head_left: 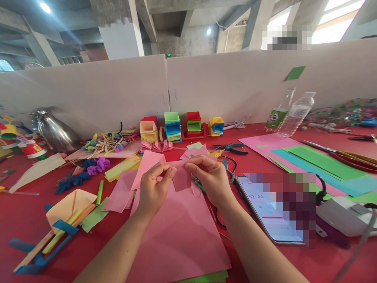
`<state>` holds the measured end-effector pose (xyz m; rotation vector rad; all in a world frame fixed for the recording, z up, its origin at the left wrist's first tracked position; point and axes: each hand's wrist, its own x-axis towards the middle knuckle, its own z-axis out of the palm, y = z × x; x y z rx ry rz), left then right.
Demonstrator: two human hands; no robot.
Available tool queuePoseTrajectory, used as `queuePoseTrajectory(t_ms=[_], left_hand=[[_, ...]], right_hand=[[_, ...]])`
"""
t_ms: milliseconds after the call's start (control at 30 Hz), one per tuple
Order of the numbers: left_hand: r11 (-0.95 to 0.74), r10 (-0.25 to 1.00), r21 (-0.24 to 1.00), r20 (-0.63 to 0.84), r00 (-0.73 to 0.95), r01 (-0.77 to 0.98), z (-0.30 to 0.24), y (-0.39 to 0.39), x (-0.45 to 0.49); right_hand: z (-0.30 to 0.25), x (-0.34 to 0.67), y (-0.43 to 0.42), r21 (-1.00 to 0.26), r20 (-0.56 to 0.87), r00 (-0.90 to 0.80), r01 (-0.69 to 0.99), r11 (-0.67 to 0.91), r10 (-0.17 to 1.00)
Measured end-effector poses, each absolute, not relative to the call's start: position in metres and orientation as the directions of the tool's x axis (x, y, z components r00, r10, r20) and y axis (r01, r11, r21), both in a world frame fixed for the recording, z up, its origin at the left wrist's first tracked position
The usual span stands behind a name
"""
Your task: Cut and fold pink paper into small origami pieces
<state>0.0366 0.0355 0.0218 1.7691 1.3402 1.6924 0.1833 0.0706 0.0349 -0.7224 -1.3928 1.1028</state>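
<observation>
Both hands pinch a small piece of pink paper (182, 180) by its upper corners, raised over a large pink sheet (179, 236). On its left edge are the thumb and fingers of my left hand (156, 186). My right hand (210, 179) grips the opposite corner with thumb and forefinger. Left of my left hand lie pink paper pieces (120, 191), partly overlapping. Behind the hands stands a row of small folded paper boxes, among them a green and blue stack (172, 127) and a red and green one (193, 122).
A lit phone (262, 208) lies by my right forearm. Pliers (231, 148) rest behind my right hand. Scissors (338, 153), coloured sheets (330, 165) and a plastic bottle (297, 114) are at right. At left are a metal jug (57, 129) and a peach paper construction (69, 208).
</observation>
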Motion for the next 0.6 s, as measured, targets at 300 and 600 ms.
queuePoseTrajectory(t_ms=[300, 600], left_hand=[[-0.318, 0.902, 0.942, 0.335, -0.273, 0.104, 0.015, 0.045, 0.036], [-0.106, 0.994, 0.985, 0.105, 0.016, 0.138, 0.017, 0.045, 0.037]], right_hand=[[0.035, 0.183, 0.069, -0.986, 0.132, -0.241, -0.129, 0.103, 0.961], [0.033, 0.183, 0.075, -0.978, 0.053, -0.138, -0.205, 0.024, 0.989]])
